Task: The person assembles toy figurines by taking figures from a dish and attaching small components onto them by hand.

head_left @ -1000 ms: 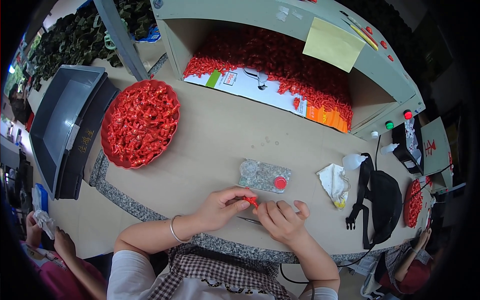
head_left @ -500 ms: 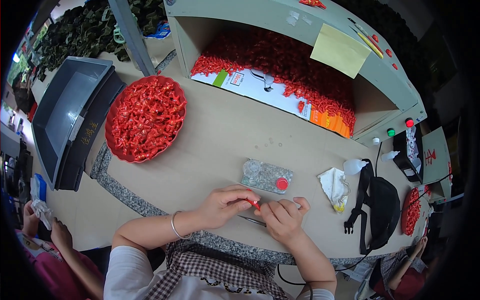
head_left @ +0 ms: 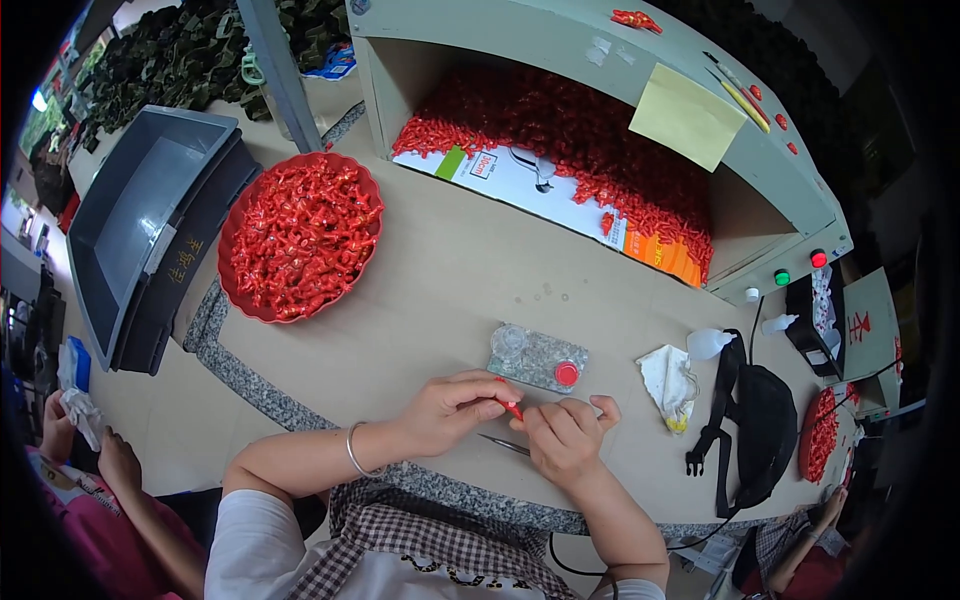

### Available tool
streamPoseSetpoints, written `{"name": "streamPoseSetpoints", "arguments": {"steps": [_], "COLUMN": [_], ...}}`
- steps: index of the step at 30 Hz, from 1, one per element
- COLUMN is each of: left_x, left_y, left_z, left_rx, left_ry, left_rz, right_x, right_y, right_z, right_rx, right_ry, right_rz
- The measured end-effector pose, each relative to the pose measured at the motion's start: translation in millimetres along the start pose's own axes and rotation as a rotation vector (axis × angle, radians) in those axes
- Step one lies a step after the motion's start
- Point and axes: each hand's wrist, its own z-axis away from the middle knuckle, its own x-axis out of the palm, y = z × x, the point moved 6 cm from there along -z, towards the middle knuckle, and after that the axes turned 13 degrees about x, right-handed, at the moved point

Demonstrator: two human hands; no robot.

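Note:
Close to the table's near edge, a small glossy red molded piece [head_left: 511, 408] with a pale spot sits between my two hands. My left hand [head_left: 450, 413] pinches it with thumb and fingertips. At its other end my right hand [head_left: 567, 438] is closed, fingertips pressed against it and little finger raised; what lies inside that fist is hidden. A thin metal tool like tweezers [head_left: 504, 443] lies just under my hands, one end hidden by the right one. Just beyond them stands a grey speckled block [head_left: 540, 362] with a clear round dish [head_left: 509, 342] and a red cap [head_left: 567, 373].
A red scalloped bowl [head_left: 228, 262] heaped with red pieces stands left, beside stacked grey bins [head_left: 135, 255]. A pale green cabinet [head_left: 510, 45] holds many more. Right are a stained cloth [head_left: 667, 388], a white squeeze bottle [head_left: 708, 343] and a black waist bag [head_left: 765, 425]. Co-workers sit either side.
The whole view has shifted slightly with my head. My hands keep their hold on the red piece, almost unmoved.

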Motion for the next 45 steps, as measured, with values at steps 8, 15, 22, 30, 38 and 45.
{"name": "streamPoseSetpoints", "arguments": {"steps": [8, 15, 22, 30, 38, 45], "left_x": [-1.5, -1.2, -1.7, -4.2, -9.1, 1.4], "left_y": [-2.1, 1.0, 2.7, 6.5, 8.1, 0.0], "left_z": [-0.7, -1.6, -2.4, -4.5, 1.3, -1.7], "left_rx": [-0.051, 0.008, 0.039, 0.082, 0.098, 0.107], "left_ry": [0.022, 0.004, 0.023, 0.033, 0.071, 0.052], "left_rz": [-0.014, -0.023, -0.015, -0.042, -0.155, -0.032], "right_x": [3.9, -2.9, -6.5, -4.2, -1.9, -5.7], "right_y": [1.1, -6.3, -8.2, -9.4, -11.0, -7.3], "right_z": [-0.1, 1.5, -2.9, -4.3, -4.6, 5.8], "right_rx": [0.054, -0.177, -0.312, -0.309, -0.276, -0.258], "right_ry": [-0.005, 0.142, 0.204, 0.23, 0.225, 0.185], "right_rz": [-0.066, 0.237, 0.289, 0.284, 0.241, 0.197]}}
